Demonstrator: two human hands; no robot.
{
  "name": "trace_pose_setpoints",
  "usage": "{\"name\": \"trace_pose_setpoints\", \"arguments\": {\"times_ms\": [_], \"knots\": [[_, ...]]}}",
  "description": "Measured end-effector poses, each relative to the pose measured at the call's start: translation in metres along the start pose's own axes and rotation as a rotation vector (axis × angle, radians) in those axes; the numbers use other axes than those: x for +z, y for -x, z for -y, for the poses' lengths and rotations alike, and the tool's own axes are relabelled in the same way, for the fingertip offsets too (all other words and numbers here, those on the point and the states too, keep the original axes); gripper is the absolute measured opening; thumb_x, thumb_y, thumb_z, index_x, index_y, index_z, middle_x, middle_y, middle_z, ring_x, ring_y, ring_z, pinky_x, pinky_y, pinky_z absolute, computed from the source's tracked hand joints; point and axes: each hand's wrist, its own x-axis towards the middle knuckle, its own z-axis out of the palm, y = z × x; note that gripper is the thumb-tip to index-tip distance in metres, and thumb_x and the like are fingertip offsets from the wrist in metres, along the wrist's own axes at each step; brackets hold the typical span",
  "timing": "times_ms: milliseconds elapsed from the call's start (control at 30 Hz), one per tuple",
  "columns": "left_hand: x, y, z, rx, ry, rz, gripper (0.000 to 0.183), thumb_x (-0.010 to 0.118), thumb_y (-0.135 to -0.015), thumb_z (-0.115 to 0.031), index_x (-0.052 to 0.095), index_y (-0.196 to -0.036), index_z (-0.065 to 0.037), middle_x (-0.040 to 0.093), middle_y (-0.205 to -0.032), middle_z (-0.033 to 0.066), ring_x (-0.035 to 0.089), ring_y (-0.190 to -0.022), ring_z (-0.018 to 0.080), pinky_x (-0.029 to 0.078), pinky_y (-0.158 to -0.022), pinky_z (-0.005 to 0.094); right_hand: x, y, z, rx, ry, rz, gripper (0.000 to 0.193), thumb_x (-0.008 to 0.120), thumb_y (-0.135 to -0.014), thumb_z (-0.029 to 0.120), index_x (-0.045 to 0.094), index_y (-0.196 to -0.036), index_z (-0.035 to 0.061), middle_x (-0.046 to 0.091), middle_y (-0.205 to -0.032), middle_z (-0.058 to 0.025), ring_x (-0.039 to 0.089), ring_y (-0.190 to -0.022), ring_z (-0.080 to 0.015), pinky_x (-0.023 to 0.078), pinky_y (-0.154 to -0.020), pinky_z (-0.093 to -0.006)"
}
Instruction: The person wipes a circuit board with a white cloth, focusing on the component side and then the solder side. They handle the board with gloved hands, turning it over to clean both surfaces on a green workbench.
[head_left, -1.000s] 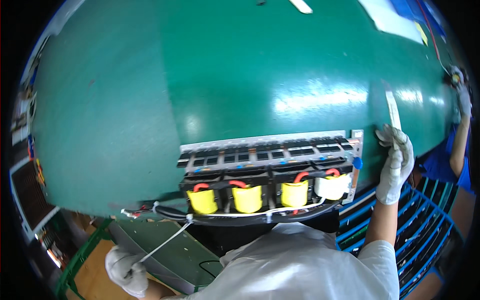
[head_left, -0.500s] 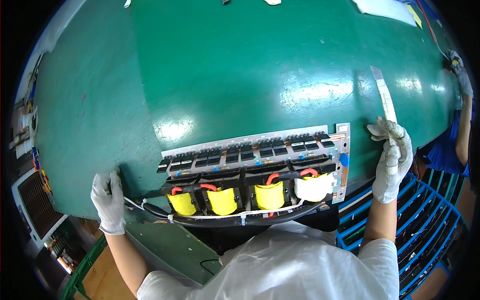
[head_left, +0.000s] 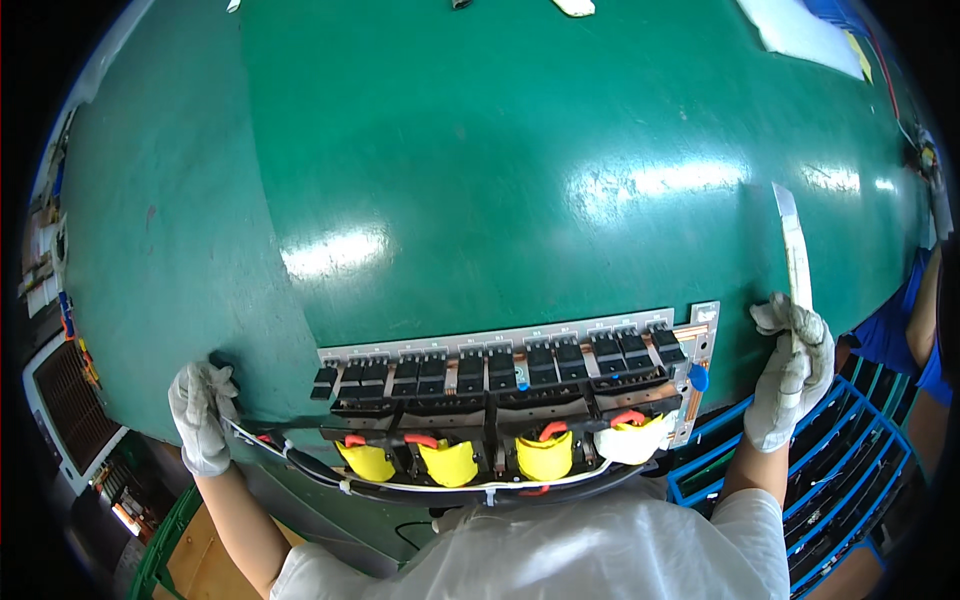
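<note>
A circuit board assembly (head_left: 500, 350) lies at the table's near edge, in front of my body. Along it run black components, several yellow-wrapped coils (head_left: 447, 463) and one white-wrapped coil (head_left: 632, 440). My gloved left hand (head_left: 203, 415) is closed at the board's left, on the end of the white wire (head_left: 420, 488) that runs beside a black cable (head_left: 385, 494). To the board's right, my gloved right hand (head_left: 797, 370) grips a knife (head_left: 796, 255) by its white-wrapped handle. The blade points away from me, clear of the board.
A green tabletop (head_left: 420, 180) spreads beyond the board. Below my right arm stands a blue wire rack (head_left: 830, 480). White padding (head_left: 805, 42) lies at the far right, near another person's arm (head_left: 925, 310). At the left is a vented grey-and-white unit (head_left: 75, 400).
The whole view has shifted, so the board and far items sit lower in the picture. My right hand keeps the knife beside the board; my left hand stays at the wire end.
</note>
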Motion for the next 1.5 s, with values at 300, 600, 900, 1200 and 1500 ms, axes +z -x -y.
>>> {"name": "trace_pose_setpoints", "arguments": {"times_ms": [300,600,900,1200,1500], "knots": [[0.005,0.001,-0.004,0.098,0.014,0.015,0.043,0.05,-0.096,-0.039,0.058,-0.082,0.001,0.058,-0.062,0.0077,0.041,-0.039,0.0082,0.029,-0.036,0.0208,-0.005,0.002,-0.001,0.027,0.079,-0.032,0.063,0.064,-0.082,0.053,0.058,-0.109,-0.0032,0.064,-0.104,-0.0205,0.065,-0.088,-0.0266,0.051,-0.084,-0.0379],[0.009,0.005,-0.008,0.098,0.035,0.009,0.046,0.049,-0.096,-0.035,0.061,-0.084,0.008,0.059,-0.061,0.0078,0.041,-0.038,0.0084,0.031,-0.037,0.0217,-0.018,0.004,-0.015,-0.056,0.071,0.031,0.058,0.058,-0.09,0.045,0.053,-0.116,-0.0059,0.061,-0.111,-0.0227,0.062,-0.095,-0.0295,0.048,-0.088,-0.0405],[0.011,0.003,-0.009,0.153,0.034,0.008,0.047,0.05,-0.095,-0.035,0.062,-0.083,0.008,0.06,-0.064,0.0096,0.044,-0.039,0.0103,0.032,-0.038,0.023,-0.02,0.004,-0.014,-0.036,0.034,0.056,0.057,0.063,-0.087,0.041,0.052,-0.118,-0.0054,0.06,-0.113,-0.0207,0.061,-0.102,-0.0288,0.046,-0.093,-0.0401],[0.013,0.0,0.007,0.319,0.1,-0.005,0.046,0.046,-0.097,-0.036,0.06,-0.088,0.008,0.061,-0.071,0.0108,0.048,-0.043,0.0108,0.034,-0.039,0.0221,-0.011,0.01,-0.012,-0.013,0.167,0.014,0.052,0.063,-0.086,0.027,0.048,-0.125,-0.0029,0.059,-0.12,-0.0215,0.062,-0.101,-0.0263,0.046,-0.09,-0.0364],[0.013,0.003,0.008,0.254,0.175,-0.011,0.046,0.043,-0.098,-0.037,0.058,-0.098,0.007,0.061,-0.084,0.0123,0.054,-0.054,0.0119,0.045,-0.044,0.0213,-0.009,0.004,-0.013,-0.044,0.072,0.015,0.046,0.062,-0.087,0.018,0.047,-0.125,-0.0033,0.059,-0.12,-0.0213,0.062,-0.101,-0.0272,0.049,-0.084,-0.0332]]}}
